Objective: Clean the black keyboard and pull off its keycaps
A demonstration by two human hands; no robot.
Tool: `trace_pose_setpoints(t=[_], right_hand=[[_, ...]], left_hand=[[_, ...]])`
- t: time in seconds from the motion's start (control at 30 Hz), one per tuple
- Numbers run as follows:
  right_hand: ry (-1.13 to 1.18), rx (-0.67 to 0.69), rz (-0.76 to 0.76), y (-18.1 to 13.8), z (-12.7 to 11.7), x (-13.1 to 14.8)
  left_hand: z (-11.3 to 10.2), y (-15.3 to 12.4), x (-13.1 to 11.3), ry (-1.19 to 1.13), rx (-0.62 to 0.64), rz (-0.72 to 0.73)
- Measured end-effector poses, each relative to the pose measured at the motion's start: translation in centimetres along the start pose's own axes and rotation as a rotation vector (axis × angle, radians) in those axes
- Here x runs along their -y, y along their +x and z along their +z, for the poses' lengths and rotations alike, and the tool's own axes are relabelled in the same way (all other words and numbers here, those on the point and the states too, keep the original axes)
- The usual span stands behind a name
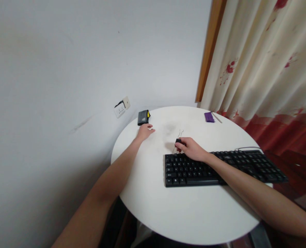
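Observation:
My right hand (190, 147) is closed around the black handle of a wire keycap puller (178, 140), just above the back left edge of a black keyboard (196, 181). Thin wires stick out beyond the handle. Over at the far left of the table, my left hand (144, 131) has its thumb and forefinger curled toward each other. A tiny dark thing shows at their tips, too small to name. Right behind that hand lies a dark grey pouch or wallet (143, 117) with a yellow patch on its side.
Everything stands on a round white table (194, 213) against a wall with a socket (120, 109). A purple cloth piece (209, 117) and a slim pale stick (217, 118) lie at the back right. A curtain (266, 75) hangs beyond.

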State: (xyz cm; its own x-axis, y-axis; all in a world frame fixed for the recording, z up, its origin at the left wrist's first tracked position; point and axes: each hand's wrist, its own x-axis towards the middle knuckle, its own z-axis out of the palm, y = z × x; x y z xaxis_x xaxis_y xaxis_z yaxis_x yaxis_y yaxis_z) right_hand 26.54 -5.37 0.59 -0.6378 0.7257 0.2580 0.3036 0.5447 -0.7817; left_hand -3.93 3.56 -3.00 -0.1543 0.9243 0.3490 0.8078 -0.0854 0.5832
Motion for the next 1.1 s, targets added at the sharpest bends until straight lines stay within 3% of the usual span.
trace_pose_setpoints(t=[0.17, 0.23, 0.37, 0.53, 0.6, 0.67, 0.93, 1.1], right_hand=[[-0.025, 0.029, -0.035, -0.2, -0.2, 0.4], [-0.069, 0.028, -0.059, -0.3, -0.3, 0.5], [-0.135, 0.028, -0.088, -0.3, -0.5, 0.7], [-0.136, 0.061, -0.099, -0.3, -0.6, 0.7], [-0.143, 0.073, -0.117, -0.3, -0.6, 0.7], [-0.150, 0.077, -0.136, -0.3, -0.7, 0.8], [-0.188, 0.116, -0.128, -0.4, -0.7, 0.6], [-0.310, 0.133, -0.224, -0.5, -0.4, 0.7]], left_hand=[[-0.3, -0.8, -2.7, -0.013, -0.065, 0.097], [-0.5, -1.7, -4.6, -0.089, 0.027, 0.248], [-0.5, -4.3, -8.4, -0.203, 0.404, 0.458], [-1.1, -5.8, -10.2, -0.279, 1.007, 0.451], [-1.5, -5.8, -10.2, -0.316, 1.153, 0.459], [-1.9, -5.7, -10.2, -0.328, 1.187, 0.459], [-1.7, -6.0, -10.7, -0.249, 1.133, 0.444], [-1.1, -6.2, -10.4, -0.258, 1.108, 0.442]])
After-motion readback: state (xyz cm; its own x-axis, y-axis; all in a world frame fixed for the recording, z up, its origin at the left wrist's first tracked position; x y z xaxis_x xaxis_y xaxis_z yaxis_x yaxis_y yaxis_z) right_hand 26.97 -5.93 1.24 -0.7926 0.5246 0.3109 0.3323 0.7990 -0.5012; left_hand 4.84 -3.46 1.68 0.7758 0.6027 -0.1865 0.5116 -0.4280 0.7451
